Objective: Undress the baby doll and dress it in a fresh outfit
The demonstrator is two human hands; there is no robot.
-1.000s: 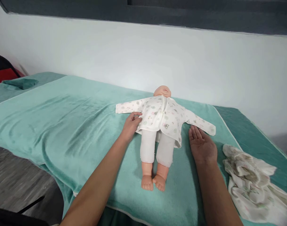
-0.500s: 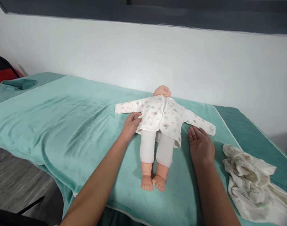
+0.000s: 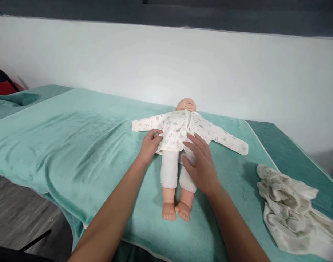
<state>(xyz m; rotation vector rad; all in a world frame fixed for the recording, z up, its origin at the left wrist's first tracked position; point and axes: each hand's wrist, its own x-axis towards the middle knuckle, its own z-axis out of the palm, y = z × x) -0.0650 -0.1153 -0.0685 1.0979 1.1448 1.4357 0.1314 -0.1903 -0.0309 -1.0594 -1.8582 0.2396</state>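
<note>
A baby doll (image 3: 169, 169) lies on its back on the green cover, head away from me and bare feet towards me. It wears a white long-sleeved baby shirt (image 3: 173, 129) with small printed figures, its sleeves spread out to both sides. My left hand (image 3: 151, 145) rests against the shirt's left edge, fingers slightly bent and thumb a little apart; any cloth between them is hidden. Over the shirt's lower right front, my right hand (image 3: 200, 162) is spread open, palm down, covering part of the hem and one thigh. Whether it touches the cloth is unclear.
A crumpled white printed cloth (image 3: 292, 211) lies at the right. The green cover (image 3: 73, 145) drapes over the near edge, with grey floor (image 3: 19, 203) at lower left. A white wall (image 3: 128, 62) stands behind.
My right hand has moved left from beside the doll to over the shirt's lower front, turning from palm up to palm down. My left hand stays at the shirt's side.
</note>
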